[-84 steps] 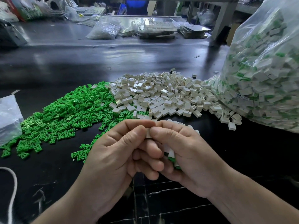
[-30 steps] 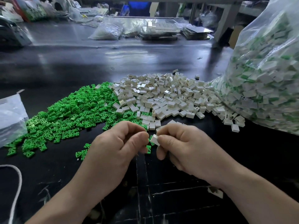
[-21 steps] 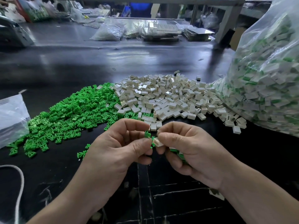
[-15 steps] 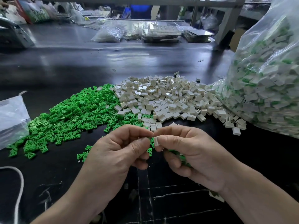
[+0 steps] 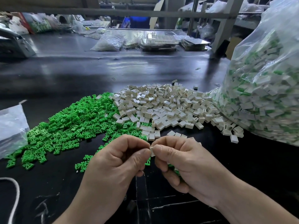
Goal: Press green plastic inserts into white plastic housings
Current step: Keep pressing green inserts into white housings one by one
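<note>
Just inside the near edge of the counter [image 5: 80, 75]: left hand [image 5: 113, 160] and right hand [image 5: 182, 162] curled, together pinching one white housing [image 5: 152, 151]; insert hidden, probably being seated. Spare green pieces [image 5: 174, 168] cupped in the right palm. Farther in, big loose heaps of green inserts [image 5: 72, 122] and white housings [image 5: 161, 107]: plenty left. At the right edge, a bulging bag [image 5: 262, 94] of assembled ones: plenty done. No readable writing anywhere.

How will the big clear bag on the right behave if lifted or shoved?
Likely heavy: the clear bag bulges with packed white and green pieces. Probably floppy: its thin film wrinkles and slumps on the table. A shove would probably dent it rather than slide it, nudging the white housings at its base.
</note>
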Tool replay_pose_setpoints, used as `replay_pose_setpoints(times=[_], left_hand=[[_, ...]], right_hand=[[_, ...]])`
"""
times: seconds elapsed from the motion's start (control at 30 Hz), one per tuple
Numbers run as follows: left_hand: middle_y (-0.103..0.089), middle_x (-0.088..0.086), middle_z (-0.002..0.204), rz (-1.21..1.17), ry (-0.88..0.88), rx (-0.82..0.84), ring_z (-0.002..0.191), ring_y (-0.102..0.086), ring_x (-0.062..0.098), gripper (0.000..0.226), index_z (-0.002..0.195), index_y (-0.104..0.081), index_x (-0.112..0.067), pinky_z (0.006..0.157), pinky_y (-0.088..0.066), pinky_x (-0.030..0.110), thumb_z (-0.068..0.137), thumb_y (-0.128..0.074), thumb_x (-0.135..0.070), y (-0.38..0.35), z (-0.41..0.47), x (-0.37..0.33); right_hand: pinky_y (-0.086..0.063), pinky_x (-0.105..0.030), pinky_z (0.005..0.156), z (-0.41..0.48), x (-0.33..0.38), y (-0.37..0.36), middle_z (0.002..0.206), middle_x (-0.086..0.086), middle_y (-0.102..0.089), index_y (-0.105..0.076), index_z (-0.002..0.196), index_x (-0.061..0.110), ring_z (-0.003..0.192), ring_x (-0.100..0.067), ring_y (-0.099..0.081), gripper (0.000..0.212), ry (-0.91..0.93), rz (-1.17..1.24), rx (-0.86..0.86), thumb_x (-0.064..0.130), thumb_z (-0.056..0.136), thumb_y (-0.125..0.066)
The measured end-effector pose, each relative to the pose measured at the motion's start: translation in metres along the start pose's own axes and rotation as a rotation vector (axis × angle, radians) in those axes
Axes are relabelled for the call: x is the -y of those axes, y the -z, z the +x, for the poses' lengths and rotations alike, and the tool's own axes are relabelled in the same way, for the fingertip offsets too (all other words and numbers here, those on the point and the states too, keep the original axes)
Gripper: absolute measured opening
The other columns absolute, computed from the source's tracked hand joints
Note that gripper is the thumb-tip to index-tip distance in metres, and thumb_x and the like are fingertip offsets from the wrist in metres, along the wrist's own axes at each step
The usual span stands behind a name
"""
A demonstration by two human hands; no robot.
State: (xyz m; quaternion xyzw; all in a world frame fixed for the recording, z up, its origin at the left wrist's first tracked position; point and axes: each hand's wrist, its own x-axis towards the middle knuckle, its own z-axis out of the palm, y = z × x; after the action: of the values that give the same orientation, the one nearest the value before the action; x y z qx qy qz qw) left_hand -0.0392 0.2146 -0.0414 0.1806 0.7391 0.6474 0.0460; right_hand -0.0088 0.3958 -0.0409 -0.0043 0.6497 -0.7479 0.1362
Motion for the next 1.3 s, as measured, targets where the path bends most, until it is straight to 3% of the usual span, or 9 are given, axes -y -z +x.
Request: replay_pose_setpoints(times=[0.17, 0.23, 0.5, 0.63, 0.8, 1.03, 1.13, 1.23, 1.3], left_hand=[[-0.069, 0.006, 0.070, -0.011, -0.014, 0.001, 0.061, -0.066, 0.017, 0.020, 0.086, -0.075, -0.029, 0.056, -0.056, 0.025, 0.067, -0.075, -0.037, -0.001, 0.000, 0.000], [-0.068, 0.008, 0.069, -0.173, 0.060, 0.041, 0.060, -0.064, 0.019, 0.024, 0.087, -0.076, -0.022, 0.054, -0.054, 0.026, 0.070, -0.081, -0.038, -0.001, 0.002, -0.001], [-0.058, 0.018, 0.057, -0.668, 0.297, 0.168, 0.043, -0.057, 0.026, 0.070, 0.100, -0.074, -0.005, 0.040, -0.048, 0.028, 0.042, -0.097, -0.038, -0.006, 0.004, -0.005], [-0.061, 0.023, 0.061, -0.775, 0.329, 0.244, 0.045, -0.061, 0.031, 0.072, 0.103, -0.073, -0.006, 0.037, -0.049, 0.030, 0.041, -0.098, -0.031, -0.008, 0.004, -0.008], [-0.061, 0.026, 0.061, -0.833, 0.368, 0.237, 0.043, -0.062, 0.031, 0.071, 0.092, -0.073, 0.000, 0.033, -0.049, 0.030, 0.031, -0.100, -0.026, -0.009, 0.003, -0.008], [-0.059, 0.023, 0.056, -0.889, 0.392, 0.263, 0.037, -0.059, 0.028, 0.063, 0.085, -0.074, -0.002, 0.031, -0.048, 0.030, 0.031, -0.100, -0.022, -0.009, 0.002, -0.006], [-0.059, 0.022, 0.055, -0.886, 0.398, 0.263, 0.037, -0.059, 0.027, 0.060, 0.084, -0.074, -0.004, 0.032, -0.048, 0.029, 0.034, -0.100, -0.024, -0.009, 0.004, -0.003], [-0.057, 0.020, 0.052, -0.871, 0.400, 0.247, 0.034, -0.057, 0.026, 0.059, 0.082, -0.074, -0.006, 0.031, -0.047, 0.027, 0.034, -0.100, -0.027, -0.009, 0.004, 0.000], [-0.057, 0.020, 0.051, -0.866, 0.392, 0.237, 0.033, -0.057, 0.026, 0.059, 0.081, -0.073, -0.006, 0.031, -0.047, 0.028, 0.034, -0.100, -0.028, -0.009, 0.003, 0.000]], right_hand=[[-0.033, -0.020, 0.036, 0.000, 0.001, 0.001, 0.068, 0.000, -0.055, -0.072, 0.096, 0.018, 0.044, -0.010, -0.044, 0.018, 0.025, -0.139, -0.020, 0.034, 0.091, -0.066], [-0.031, -0.019, 0.036, 0.000, 0.002, 0.001, 0.067, -0.002, -0.054, -0.073, 0.096, 0.015, 0.042, -0.010, -0.043, 0.020, 0.018, -0.055, -0.010, 0.033, 0.088, -0.067], [-0.028, -0.017, 0.034, -0.001, 0.001, -0.009, 0.067, -0.006, -0.052, -0.072, 0.091, 0.013, 0.040, -0.011, -0.040, 0.019, -0.013, 0.226, 0.025, 0.030, 0.083, -0.070], [-0.028, -0.016, 0.032, -0.001, 0.002, -0.009, 0.065, -0.006, -0.053, -0.070, 0.084, 0.015, 0.038, -0.009, -0.041, 0.016, -0.016, 0.284, 0.054, 0.032, 0.084, -0.070], [-0.028, -0.016, 0.031, 0.000, 0.003, -0.008, 0.062, -0.002, -0.052, -0.070, 0.109, 0.004, 0.037, -0.006, -0.040, 0.038, -0.075, 0.227, 0.087, 0.033, 0.085, -0.068], [-0.027, -0.016, 0.032, -0.002, 0.006, -0.005, 0.062, 0.000, -0.053, -0.075, 0.099, 0.015, 0.039, -0.006, -0.041, 0.023, -0.106, 0.196, 0.120, 0.033, 0.086, -0.069], [-0.028, -0.016, 0.032, -0.002, 0.006, -0.003, 0.063, -0.001, -0.052, -0.070, 0.109, 0.006, 0.039, -0.005, -0.041, 0.035, -0.129, 0.203, 0.129, 0.033, 0.086, -0.069], [-0.028, -0.016, 0.031, -0.003, 0.007, -0.006, 0.063, -0.001, -0.051, -0.074, 0.092, 0.015, 0.038, -0.006, -0.040, 0.018, -0.108, 0.197, 0.131, 0.031, 0.086, -0.069], [-0.028, -0.016, 0.031, -0.005, 0.007, -0.006, 0.063, -0.001, -0.052, -0.073, 0.099, 0.011, 0.038, -0.006, -0.040, 0.024, -0.102, 0.208, 0.124, 0.031, 0.087, -0.069]])
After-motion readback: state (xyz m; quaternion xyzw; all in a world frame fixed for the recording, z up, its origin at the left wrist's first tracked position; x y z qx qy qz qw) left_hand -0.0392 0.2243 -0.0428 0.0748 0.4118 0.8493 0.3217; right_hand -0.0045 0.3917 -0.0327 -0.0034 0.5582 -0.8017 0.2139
